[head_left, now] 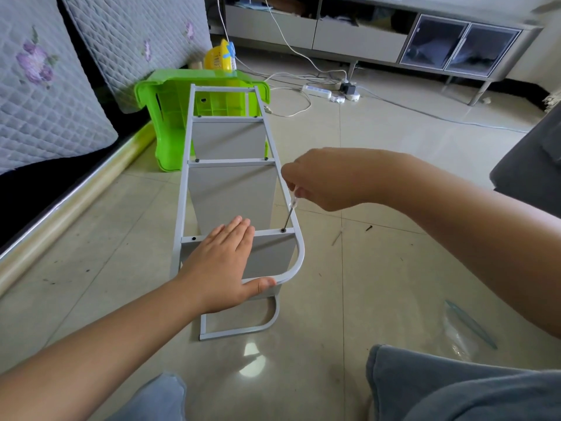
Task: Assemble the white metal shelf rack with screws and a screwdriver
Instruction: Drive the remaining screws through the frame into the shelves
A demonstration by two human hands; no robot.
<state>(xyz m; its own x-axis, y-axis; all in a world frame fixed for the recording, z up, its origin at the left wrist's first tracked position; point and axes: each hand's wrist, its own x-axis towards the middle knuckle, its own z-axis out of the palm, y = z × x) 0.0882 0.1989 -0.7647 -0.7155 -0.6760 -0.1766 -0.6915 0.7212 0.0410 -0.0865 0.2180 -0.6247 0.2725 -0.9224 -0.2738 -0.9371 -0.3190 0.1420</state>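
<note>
The white metal shelf rack [185,183] lies on its side on the tiled floor, its shelf panels standing upright between two side frames. My left hand [223,262] lies flat on the near end of the upper frame, thumb hooked under the curved corner tube. My right hand [328,180] holds a small screwdriver [290,212] with a clear handle, pointing down. Its tip sits on a black screw [283,230] at the right end of the nearest crossbar. A loose black screw [368,228] lies on the floor to the right.
A green plastic stool [170,123] lies behind the rack, with a yellow basket [217,57] beyond it. A mattress edge and bed frame run along the left. Cables and a power strip [317,91] lie by the TV cabinet. A clear plastic bag [464,326] rests near my right knee.
</note>
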